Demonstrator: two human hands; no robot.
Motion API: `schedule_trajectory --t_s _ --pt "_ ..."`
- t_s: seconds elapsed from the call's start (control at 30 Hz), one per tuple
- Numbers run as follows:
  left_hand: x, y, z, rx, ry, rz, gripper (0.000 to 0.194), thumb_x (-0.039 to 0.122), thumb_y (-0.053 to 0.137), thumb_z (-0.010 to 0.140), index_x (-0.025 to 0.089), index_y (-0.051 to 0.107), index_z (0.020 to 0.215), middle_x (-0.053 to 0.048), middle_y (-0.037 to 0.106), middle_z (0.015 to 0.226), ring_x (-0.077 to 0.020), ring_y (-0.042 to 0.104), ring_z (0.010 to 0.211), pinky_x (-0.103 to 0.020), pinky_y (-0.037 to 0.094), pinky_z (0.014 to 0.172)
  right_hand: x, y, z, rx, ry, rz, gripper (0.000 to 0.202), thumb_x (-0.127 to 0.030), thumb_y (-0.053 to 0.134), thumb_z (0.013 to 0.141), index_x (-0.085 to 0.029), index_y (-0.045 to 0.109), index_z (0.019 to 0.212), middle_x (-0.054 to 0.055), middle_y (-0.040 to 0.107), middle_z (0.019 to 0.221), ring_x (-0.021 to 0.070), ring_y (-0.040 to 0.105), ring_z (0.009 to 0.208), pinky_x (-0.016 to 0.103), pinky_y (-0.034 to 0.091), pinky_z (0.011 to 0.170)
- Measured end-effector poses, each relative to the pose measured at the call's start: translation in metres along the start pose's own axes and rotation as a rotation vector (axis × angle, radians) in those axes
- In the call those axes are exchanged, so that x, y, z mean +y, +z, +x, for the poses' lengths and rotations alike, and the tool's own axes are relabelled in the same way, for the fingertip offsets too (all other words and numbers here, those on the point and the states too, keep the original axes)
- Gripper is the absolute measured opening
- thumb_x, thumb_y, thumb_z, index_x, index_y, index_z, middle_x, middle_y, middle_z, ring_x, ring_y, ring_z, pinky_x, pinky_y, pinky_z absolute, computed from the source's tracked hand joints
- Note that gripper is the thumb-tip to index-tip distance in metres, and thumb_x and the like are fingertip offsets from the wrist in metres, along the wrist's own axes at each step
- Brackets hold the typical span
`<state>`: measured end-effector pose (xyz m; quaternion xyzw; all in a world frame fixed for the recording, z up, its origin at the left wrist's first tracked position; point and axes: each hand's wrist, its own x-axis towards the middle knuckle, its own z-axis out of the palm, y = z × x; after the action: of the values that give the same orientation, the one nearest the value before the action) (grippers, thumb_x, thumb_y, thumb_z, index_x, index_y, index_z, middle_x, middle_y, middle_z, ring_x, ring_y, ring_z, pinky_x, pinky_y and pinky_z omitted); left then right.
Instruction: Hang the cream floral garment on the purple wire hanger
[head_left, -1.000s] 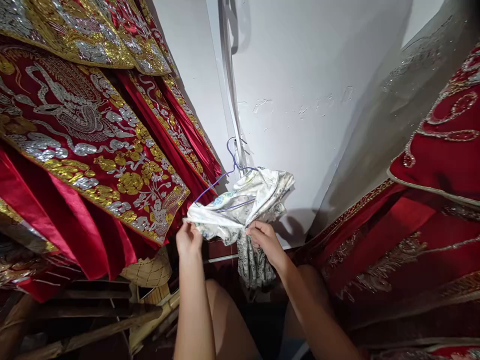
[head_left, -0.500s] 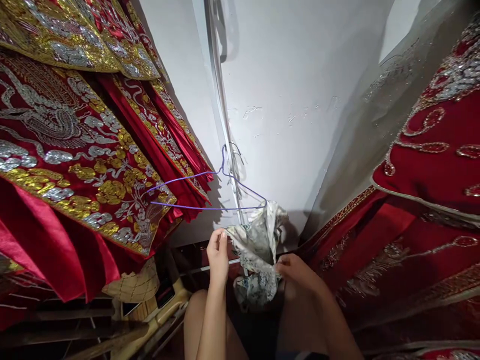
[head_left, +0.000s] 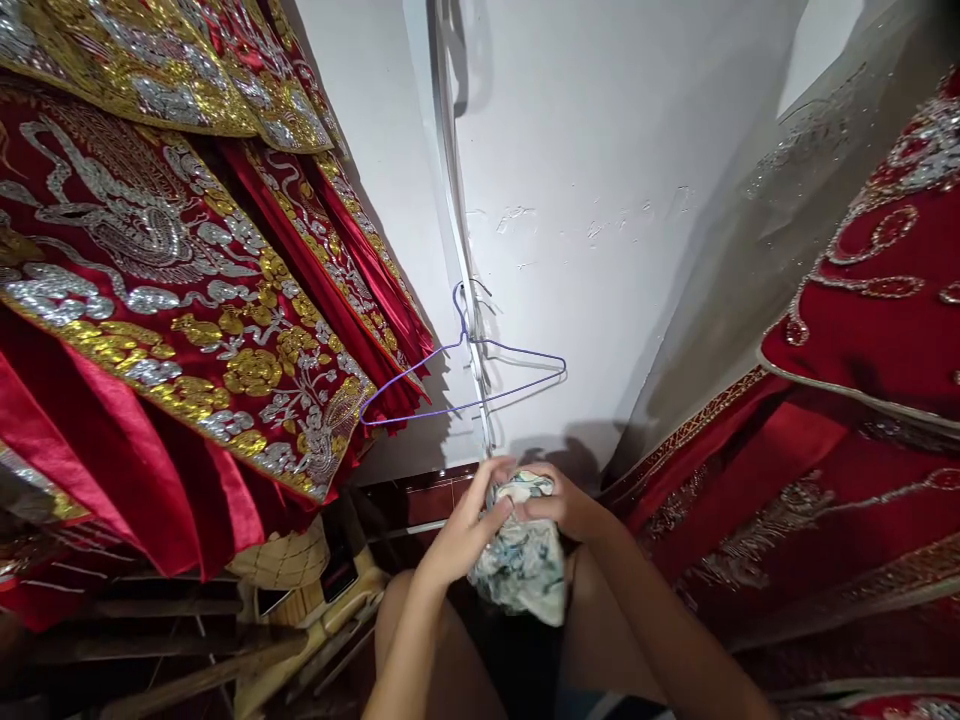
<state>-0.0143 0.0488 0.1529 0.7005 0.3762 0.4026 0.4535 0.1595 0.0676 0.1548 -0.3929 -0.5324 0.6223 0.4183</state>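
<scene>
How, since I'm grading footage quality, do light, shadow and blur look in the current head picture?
Head view: white wall bright, with darker shadows near the right hand; head view: left embroidered costume glints; head view: patterned garment looks slightly blurred along its lower edge.

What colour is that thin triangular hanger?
The thin, triangular hanger is bluish purple; the head view shows it best.

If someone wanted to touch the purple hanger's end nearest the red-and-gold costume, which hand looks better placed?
Probably the left hand: it looks nearer that end of the purple hanger, while the right hand is farther across. Both hold the patterned cloth, though.
</scene>
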Motion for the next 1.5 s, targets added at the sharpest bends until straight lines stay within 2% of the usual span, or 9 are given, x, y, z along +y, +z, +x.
schedule_trajectory --t_s 0.13,0.3,0.5,0.67,0.8,1.03,1.23,1.37,1.5 --pt "-0.008 -0.022 -0.026 -0.299 -0.190 0.177 0.028 0.043 0.064 0.085 0.019 0.071 0.099 -0.005 0.071 0.100 -0.0252 0.063 0.093 -0.031 0.048 0.086 -0.050 -0.018 0.002 -0.265 -0.210 -0.309 0.022 -0.027 0.069 0.072 -0.020 0.050 0.064 -0.004 0.042 0.063 0.0123 0.040 0.061 0.026 0.034 0.058" --pt "-0.014 -0.076 -0.036 -0.133 -0.213 0.398 0.027 0.043 0.070 0.076 0.021 0.066 0.060 -0.001 0.063 0.059 -0.0191 0.055 0.057 -0.028 0.045 0.070 -0.068 -0.033 0.018 -0.524 -0.246 -0.551 0.016 -0.019 0.071 0.068 -0.019 0.058 0.076 -0.005 0.046 0.066 0.0117 0.041 0.061 0.023 0.032 0.054" --pt "-0.019 -0.134 -0.033 0.075 -0.374 0.639 0.024 0.029 0.080 0.057 0.024 0.059 0.049 -0.003 0.060 0.055 -0.0245 0.059 0.058 -0.034 0.045 0.075 -0.035 -0.039 0.073 0.049 -0.307 -0.632 0.047 -0.012 0.058 0.067 -0.024 0.067 0.111 -0.001 0.062 0.074 0.0124 0.042 0.052 0.025 0.035 0.052" --pt "-0.013 -0.137 -0.017 0.285 -0.167 0.726 0.015 0.037 0.070 0.070 0.022 0.066 0.069 -0.015 0.069 0.093 -0.0339 0.060 0.102 -0.040 0.042 0.094 -0.027 -0.047 0.102 0.260 -0.345 -0.667 0.030 -0.023 0.058 0.076 -0.021 0.070 0.102 0.006 0.070 0.093 0.0220 0.059 0.082 0.028 0.043 0.071" --pt "-0.009 -0.145 0.004 0.272 -0.213 0.803 0.025 0.039 0.054 0.080 0.022 0.057 0.063 -0.011 0.066 0.077 -0.0287 0.061 0.079 -0.037 0.045 0.079 -0.024 -0.054 0.097 0.273 -0.315 -0.727 0.017 -0.030 0.051 0.082 -0.020 0.059 0.070 -0.001 0.056 0.063 0.0159 0.048 0.062 0.025 0.034 0.058" --pt "-0.009 -0.161 0.034 0.103 -0.390 0.832 0.026 0.038 0.048 0.077 0.021 0.056 0.060 -0.006 0.064 0.064 -0.0218 0.059 0.063 -0.030 0.041 0.061 -0.032 -0.054 0.076 0.255 -0.329 -0.641 0.021 -0.033 0.055 0.078 -0.020 0.049 0.062 -0.003 0.039 0.056 0.0130 0.035 0.057 0.024 0.025 0.050" --pt "0.009 -0.154 0.042 0.395 -0.149 1.010 0.017 0.031 0.046 0.077 0.021 0.052 0.064 -0.009 0.065 0.074 -0.0238 0.059 0.072 -0.032 0.043 0.068 -0.034 -0.046 0.067 0.232 -0.282 -0.552 0.028 -0.037 0.056 0.077 -0.021 0.043 0.058 -0.004 0.034 0.056 0.0116 0.029 0.055 0.024 0.022 0.049" --pt "0.018 -0.152 0.051 0.292 -0.189 0.987 0.015 0.029 0.046 0.076 0.021 0.051 0.065 -0.006 0.061 0.068 -0.0217 0.055 0.067 -0.031 0.041 0.065 -0.034 -0.043 0.065 0.220 -0.273 -0.543 0.027 -0.037 0.057 0.078 -0.020 0.047 0.059 -0.003 0.036 0.057 0.0117 0.031 0.056 0.025 0.023 0.050" --pt "0.025 -0.143 0.068 0.306 0.087 0.787 0.020 0.027 0.048 0.078 0.018 0.059 0.093 -0.006 0.066 0.090 -0.0204 0.059 0.078 -0.030 0.045 0.074 -0.029 -0.037 0.063 0.201 -0.218 -0.525 0.023 -0.037 0.057 0.079 -0.020 0.056 0.064 -0.004 0.040 0.055 0.0121 0.034 0.053 0.024 0.024 0.048"
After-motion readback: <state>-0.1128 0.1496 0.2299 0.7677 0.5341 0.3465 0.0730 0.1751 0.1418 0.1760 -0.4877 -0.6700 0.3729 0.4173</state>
